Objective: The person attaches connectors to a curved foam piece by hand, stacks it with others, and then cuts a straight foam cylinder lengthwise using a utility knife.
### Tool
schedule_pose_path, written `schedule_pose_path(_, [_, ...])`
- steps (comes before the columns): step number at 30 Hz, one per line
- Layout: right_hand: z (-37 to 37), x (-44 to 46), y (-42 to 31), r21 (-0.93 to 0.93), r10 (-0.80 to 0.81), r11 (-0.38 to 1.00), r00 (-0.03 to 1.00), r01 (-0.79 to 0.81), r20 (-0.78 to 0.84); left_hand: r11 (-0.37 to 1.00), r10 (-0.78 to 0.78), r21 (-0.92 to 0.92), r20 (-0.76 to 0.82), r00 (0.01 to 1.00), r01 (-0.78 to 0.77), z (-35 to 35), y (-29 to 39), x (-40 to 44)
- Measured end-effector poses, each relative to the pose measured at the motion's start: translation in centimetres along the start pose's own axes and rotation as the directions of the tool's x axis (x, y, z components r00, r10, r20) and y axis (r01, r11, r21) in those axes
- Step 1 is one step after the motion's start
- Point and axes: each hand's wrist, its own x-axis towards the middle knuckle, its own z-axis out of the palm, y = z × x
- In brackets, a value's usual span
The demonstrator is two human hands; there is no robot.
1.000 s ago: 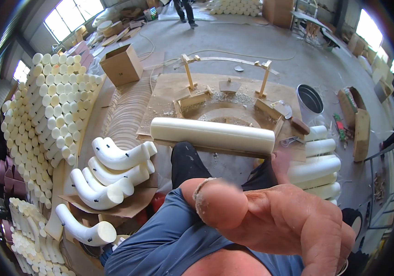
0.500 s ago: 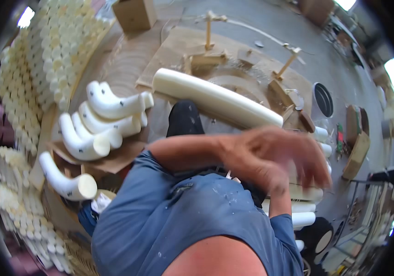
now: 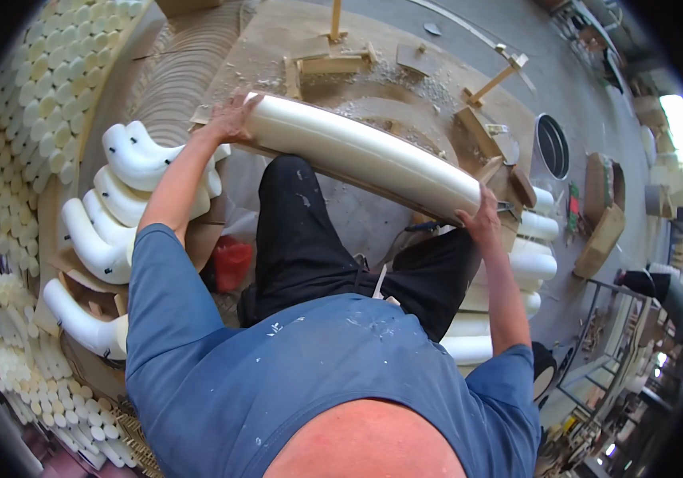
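Observation:
A long, slightly bowed white foam piece point(image 3: 365, 147) lies across the front of the wooden worktable, over my knees. My left hand point(image 3: 232, 119) is closed around its left end, thumb and fingers on the rim. At the opposite end, my right hand point(image 3: 482, 217) grips the lower right corner. A seam line runs along the length of the foam piece. The undersides of both ends are hidden, so I cannot tell whether the table bears it.
White foam elbows point(image 3: 94, 243) are piled at my left, near a red container point(image 3: 232, 263). White foam cylinders point(image 3: 534, 259) are stacked at my right. Wooden blocks and an upright post point(image 3: 336, 20) stand on the table point(image 3: 258, 48) among shavings. A dark round bin point(image 3: 551, 147) stands beyond.
My hands, blurred and close together on the right before, have separated and now hold the two ends of the foam piece. The camera view has shifted as well.

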Motion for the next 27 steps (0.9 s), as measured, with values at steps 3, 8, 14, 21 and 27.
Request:
schedule_pose_path(3, [0.1, 3.2, -2.2, -0.095, 0.076, 0.994, 0.973, -0.057, 0.219, 0.998, 0.052, -0.023, 0.026, 0.998, -0.051, -1.5, 0.3, 0.3])
schedule_pose_path(8, [1.6, 3.6, -1.6, -0.178, -0.008, 0.982, 0.945, 0.070, 0.326, 0.957, 0.268, -0.078, -0.123, 0.956, -0.279, 0.2, -2.1, 1.6])
schedule_pose_path(14, [4.0, 3.1, -1.8, -0.235, -0.018, 0.971, 0.991, 0.049, 0.131, 0.926, 0.282, -0.213, -0.160, 0.946, -0.312, 0.8, -2.4, 2.7])
schedule_pose_path(21, [5.0, 2.5, -1.3, -0.150, 0.033, 0.988, 0.999, -0.035, -0.013, 0.908, 0.277, -0.231, -0.292, 0.915, -0.349, 0.0, -0.5, 1.2])
schedule_pose_path(27, [2.3, 1.1, -4.1, -0.088, 0.012, 0.996, 0.988, -0.026, -0.154, 0.984, 0.046, -0.143, -0.385, 0.922, -0.108, -3.1, 1.9, -3.6])
